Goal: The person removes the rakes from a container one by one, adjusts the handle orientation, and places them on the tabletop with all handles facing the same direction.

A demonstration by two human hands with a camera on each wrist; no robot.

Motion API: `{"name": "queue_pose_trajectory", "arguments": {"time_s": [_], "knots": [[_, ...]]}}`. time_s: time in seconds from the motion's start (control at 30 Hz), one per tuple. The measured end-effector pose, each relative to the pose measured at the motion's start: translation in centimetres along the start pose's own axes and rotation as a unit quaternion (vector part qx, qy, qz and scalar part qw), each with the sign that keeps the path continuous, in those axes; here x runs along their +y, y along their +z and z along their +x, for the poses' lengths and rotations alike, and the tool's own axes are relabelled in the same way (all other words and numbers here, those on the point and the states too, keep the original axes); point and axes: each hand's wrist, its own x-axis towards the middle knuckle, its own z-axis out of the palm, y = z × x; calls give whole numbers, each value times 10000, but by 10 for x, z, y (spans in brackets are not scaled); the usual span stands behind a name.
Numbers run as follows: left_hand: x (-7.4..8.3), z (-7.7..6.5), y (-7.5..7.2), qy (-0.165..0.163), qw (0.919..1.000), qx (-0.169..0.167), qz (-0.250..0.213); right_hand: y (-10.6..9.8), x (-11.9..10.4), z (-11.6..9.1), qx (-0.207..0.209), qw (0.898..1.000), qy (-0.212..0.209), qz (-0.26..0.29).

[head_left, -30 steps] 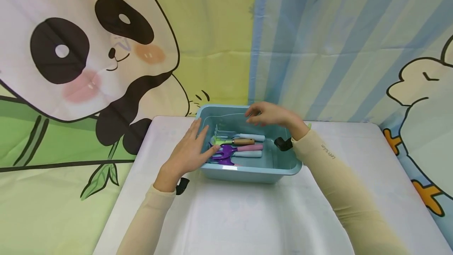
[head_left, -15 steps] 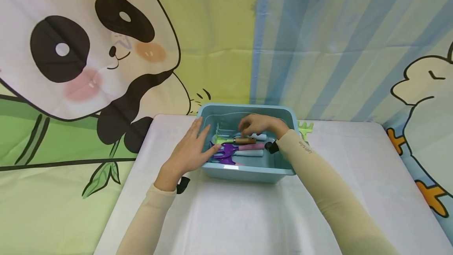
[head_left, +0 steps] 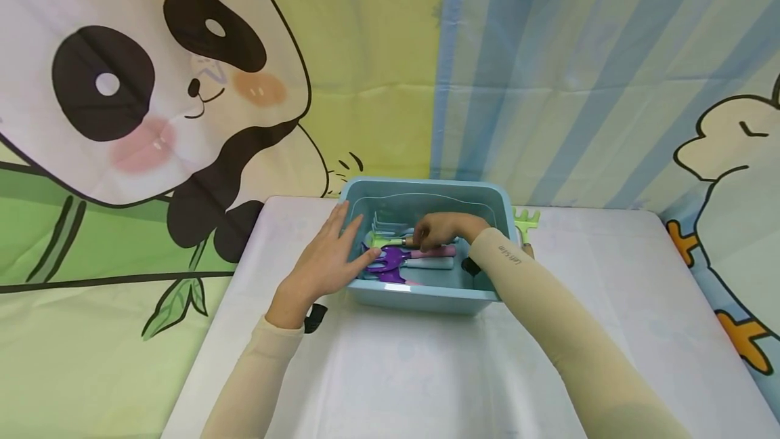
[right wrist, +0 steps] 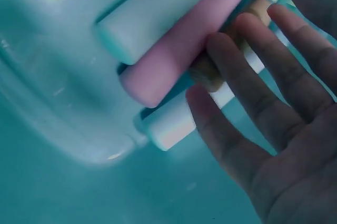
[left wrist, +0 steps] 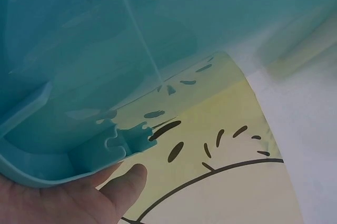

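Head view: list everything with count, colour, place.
bin: one, blue, on table
light handles: two, pale blue, in bin
pink handle: one clear, pink, in bin
wooden handle: one, brown, in bin
tool heads: at least three, purple, green, light blue, bin's left
rake: one, green, outside bin's right
table: one, white, under bin
backdrop: one, multicoloured, behind table
wrist gear: two, black, wrists
sleeves: two, cream, on arms
left grip: one, bare, bin's left
right grip: one, bare, in bin

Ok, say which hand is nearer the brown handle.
The right hand, its fingers at the brown handle; the left hand is farther, at the left end of the tub.
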Motion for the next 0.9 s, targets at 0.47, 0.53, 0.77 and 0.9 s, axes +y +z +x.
{"name": "queue_pose_trajectory", "arguments": {"time_s": [0.47,0.53,0.77,0.9], "knots": [[-2,1,2,46,10000,43,40,15,-3,6,-275,9982,484,-216],[-2,1,2,28,10000,36,44,16,-3,7,-287,9981,444,-317],[0,0,-1,-60,10000,-12,34,21,-5,12,-504,9963,365,-593],[0,0,1,-56,10000,-7,26,23,-6,10,-541,9959,368,-616]]}}
